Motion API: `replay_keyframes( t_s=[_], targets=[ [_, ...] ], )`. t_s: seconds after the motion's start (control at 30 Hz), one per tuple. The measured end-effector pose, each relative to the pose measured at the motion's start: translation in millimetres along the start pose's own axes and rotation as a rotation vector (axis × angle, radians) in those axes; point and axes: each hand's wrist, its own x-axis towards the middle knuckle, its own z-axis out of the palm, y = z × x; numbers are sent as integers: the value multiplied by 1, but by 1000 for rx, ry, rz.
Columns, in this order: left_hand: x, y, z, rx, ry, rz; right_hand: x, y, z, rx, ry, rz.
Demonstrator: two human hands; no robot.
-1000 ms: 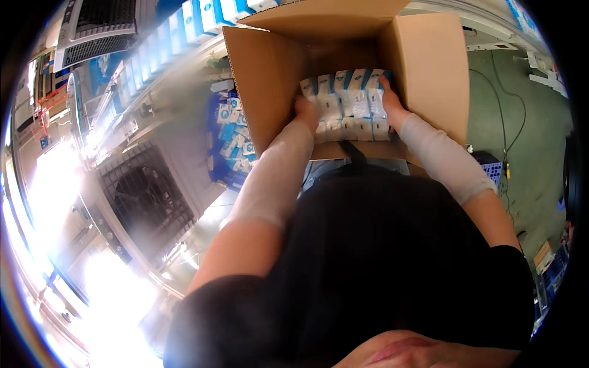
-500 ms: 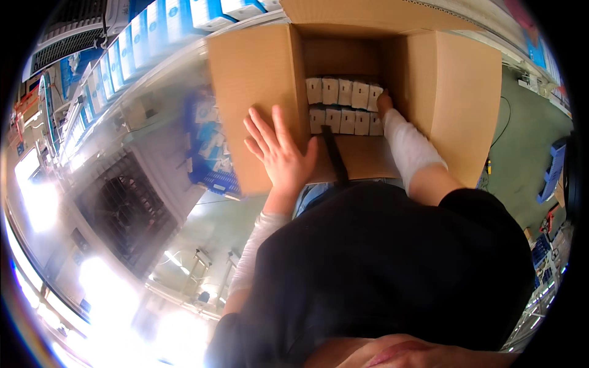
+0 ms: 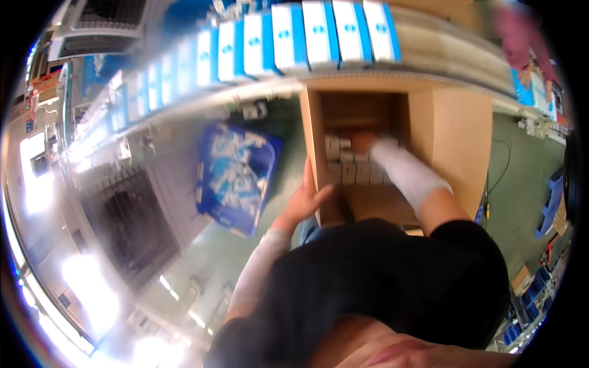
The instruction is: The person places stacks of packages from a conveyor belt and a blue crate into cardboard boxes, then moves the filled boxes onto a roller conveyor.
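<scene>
In the head view, we are reaching with our right hand (image 3: 363, 145) into a deep, open brown cardboard carton (image 3: 461, 138), right of the frame's centre, where small white boxes (image 3: 356, 173) are sitting in two rows. We seem to be adjusting the upper row; any further move there is likely calling for a light push that keeps the neighbours straight. Our white-sleeved right forearm (image 3: 410, 175) is slanting up and leftward; the hand is blurring, so we cannot tell whether it is gripping. Our left hand (image 3: 300, 199) is apparently bracing the carton's left side, thumb spread from the fingers.
</scene>
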Motion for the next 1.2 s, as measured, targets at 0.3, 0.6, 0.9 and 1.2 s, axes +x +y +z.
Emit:
replay_keyframes(
  t_s=[0.3,0.6,0.9,1.2],
  targets=[
    [121,141,-205,239,785,410,-188,-81,-310,317,1007,-22],
    [205,183,-193,717,117,62,-83,1,-309,520,757,106],
    [126,212,-209,27,298,653,-142,5,-267,708,1264,-286],
    [77,122,-367,-281,497,60,-86,-199,-347,631,522,-119]
  ],
)
